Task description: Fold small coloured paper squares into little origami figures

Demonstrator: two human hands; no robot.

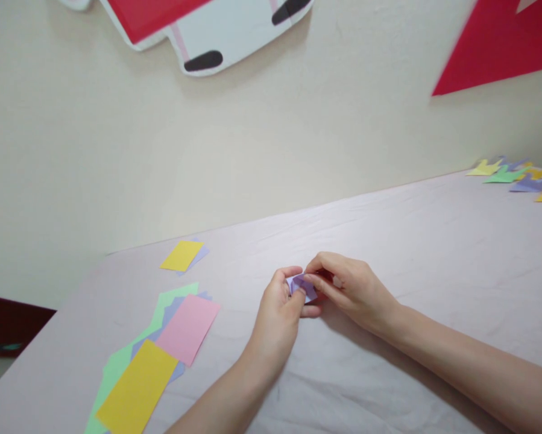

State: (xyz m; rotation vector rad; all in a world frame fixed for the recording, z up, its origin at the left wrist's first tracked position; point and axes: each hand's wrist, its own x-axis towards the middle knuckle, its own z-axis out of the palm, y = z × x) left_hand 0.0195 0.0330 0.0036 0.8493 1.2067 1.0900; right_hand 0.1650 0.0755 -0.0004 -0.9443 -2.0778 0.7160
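A small folded piece of purple paper [307, 290] is held between my two hands above the cloth-covered table. My left hand [282, 298] cradles it from the left, with the thumb pressed on its face and the fingers behind. On its upper right side, my right hand [347, 286] pinches the paper's edge between thumb and forefinger. Part of the paper is hidden by the fingers, so its full folded shape cannot be made out.
Pink [189, 328], yellow [139, 386] and green sheets [112, 367] lie overlapped at the left, with purple ones among them. Behind them rests a smaller yellow square [182, 256]. Several folded paper figures [503, 175] stand at the far right by the wall [252, 150].
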